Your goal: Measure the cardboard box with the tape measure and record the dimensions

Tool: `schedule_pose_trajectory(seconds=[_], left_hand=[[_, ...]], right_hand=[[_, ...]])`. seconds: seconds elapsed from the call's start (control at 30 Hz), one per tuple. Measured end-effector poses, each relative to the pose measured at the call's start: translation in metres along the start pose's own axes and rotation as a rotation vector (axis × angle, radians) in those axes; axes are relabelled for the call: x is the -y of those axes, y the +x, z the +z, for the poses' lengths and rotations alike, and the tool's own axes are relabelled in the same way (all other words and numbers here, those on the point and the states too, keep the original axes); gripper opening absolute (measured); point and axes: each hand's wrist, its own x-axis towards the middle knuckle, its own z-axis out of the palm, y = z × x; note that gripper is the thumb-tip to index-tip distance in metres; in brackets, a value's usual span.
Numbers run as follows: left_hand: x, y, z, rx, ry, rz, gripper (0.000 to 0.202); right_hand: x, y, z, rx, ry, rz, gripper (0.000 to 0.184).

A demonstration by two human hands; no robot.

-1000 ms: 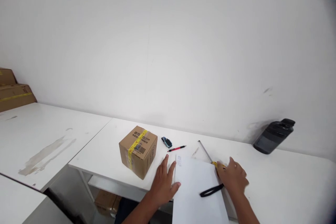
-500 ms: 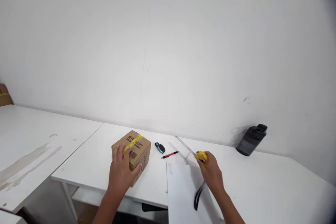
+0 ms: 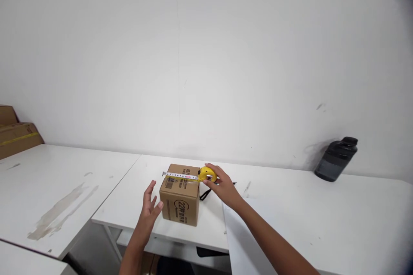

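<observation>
Person's left hand and right hand both bare — fingers slender, with rounded ends. Left forearm and right forearm also bare as far as the view reaches, slim, smooth in outline, narrowing at the wrists. At the lower edge, a dark navy patch, apparently the person's clothing — round-topped; cut and fabric too indistinct to tell.

Left hand loose, right hand gripping
I see the left fingers spread, thumb apart; the right forearm slants inward.
</observation>
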Motion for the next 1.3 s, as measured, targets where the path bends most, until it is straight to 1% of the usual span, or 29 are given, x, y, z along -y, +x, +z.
schedule_pose_trajectory(seconds=[0.07, 0.13, 0.23, 0.3, 0.37, 0.43, 0.5, 0.53, 0.6, 0.67, 0.77, 0.87, 0.93, 1.0, 1.1, 1.2, 1.3], left_hand=[[-0.003, 0.002, 0.005, -0.045, 0.118, 0.018, 0.057], [-0.005, 0.007, 0.013, -0.063, 0.22, 0.06, 0.046], [-0.002, 0.011, 0.024, -0.059, 0.24, 0.123, 0.037], [0.001, 0.012, 0.028, -0.072, 0.218, 0.116, 0.037], [0.003, 0.01, 0.028, -0.092, 0.223, 0.088, 0.036], [0.002, 0.008, 0.029, -0.122, 0.266, 0.1, 0.033], [-0.001, 0.006, 0.034, -0.16, 0.358, 0.166, 0.029], [-0.002, 0.005, 0.038, -0.176, 0.412, 0.211, 0.027], [-0.003, 0.002, 0.051, -0.205, 0.488, 0.299, 0.024], [-0.001, 0.0, 0.065, -0.218, 0.495, 0.363, 0.022], [0.003, -0.004, 0.083, -0.246, 0.466, 0.384, 0.022], [0.004, -0.009, 0.095, -0.302, 0.504, 0.398, 0.025], [0.001, -0.012, 0.101, -0.347, 0.549, 0.438, 0.026], [-0.003, -0.015, 0.106, -0.377, 0.592, 0.483, 0.029], [-0.007, -0.017, 0.111, -0.39, 0.644, 0.51, 0.034], [-0.005, -0.016, 0.109, -0.388, 0.663, 0.531, 0.035], [-0.003, -0.014, 0.105, -0.369, 0.651, 0.556, 0.037]], right_hand=[[-0.001, 0.0, 0.001, -0.001, -0.03, -0.013, 0.047], [0.0, -0.002, 0.0, 0.001, -0.075, -0.037, 0.047], [0.002, -0.004, -0.002, -0.026, -0.148, -0.08, 0.046], [0.003, -0.007, -0.003, -0.068, -0.196, -0.136, 0.045], [0.007, -0.011, -0.003, -0.175, -0.257, -0.232, 0.046], [0.014, -0.017, -0.001, -0.346, -0.349, -0.349, 0.046], [0.023, -0.025, 0.003, -0.496, -0.437, -0.431, 0.046], [0.028, -0.028, 0.006, -0.531, -0.464, -0.45, 0.047], [0.034, -0.036, 0.013, -0.528, -0.474, -0.465, 0.048], [0.037, -0.042, 0.022, -0.483, -0.455, -0.476, 0.05], [0.035, -0.051, 0.037, -0.463, -0.429, -0.466, 0.051], [0.033, -0.057, 0.047, -0.499, -0.415, -0.434, 0.048], [0.033, -0.061, 0.05, -0.524, -0.417, -0.411, 0.045], [0.032, -0.063, 0.051, -0.522, -0.426, -0.383, 0.042], [0.029, -0.063, 0.05, -0.45, -0.444, -0.365, 0.041], [0.027, -0.063, 0.049, -0.399, -0.472, -0.355, 0.04], [0.025, -0.065, 0.048, -0.401, -0.493, -0.342, 0.041]])
